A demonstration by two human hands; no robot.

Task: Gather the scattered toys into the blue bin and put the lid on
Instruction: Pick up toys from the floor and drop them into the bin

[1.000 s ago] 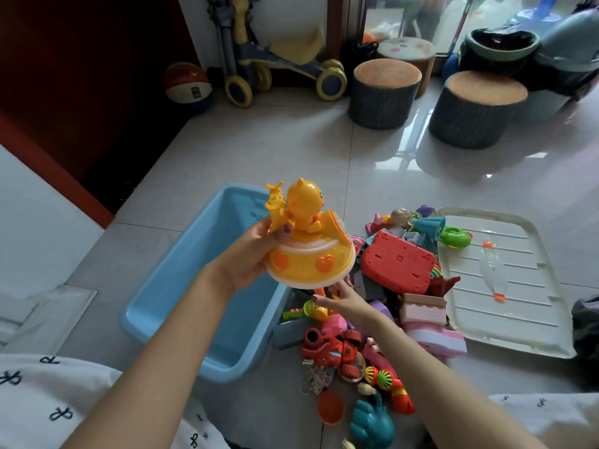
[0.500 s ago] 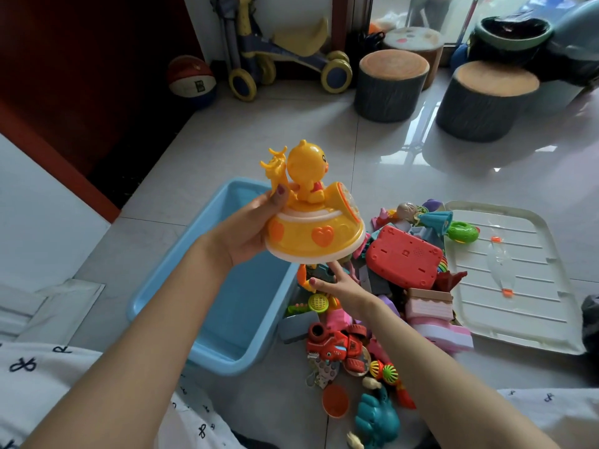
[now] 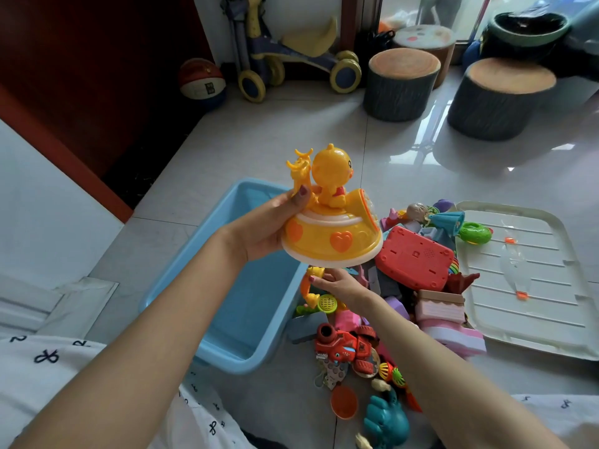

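My left hand grips a yellow duck toy with orange hearts, held upright in the air over the right rim of the blue bin. The bin lies on the floor and looks bare inside. My right hand sits just under the duck toy's base, fingers loosely spread, touching the top of the toy pile; whether it grips anything is unclear. The pile holds a red toy tablet, a red truck, a teal hand-shaped toy and several others. The white lid lies flat to the right.
Two stump-shaped stools stand at the back, with a ride-on scooter and a basketball near the wall. A green toy rests on the lid's near-left corner. My patterned clothing shows at the bottom corners.
The left hand has lifted the duck toy slightly higher and farther from me. The right hand stayed beneath it at the pile. The view shifted a little.
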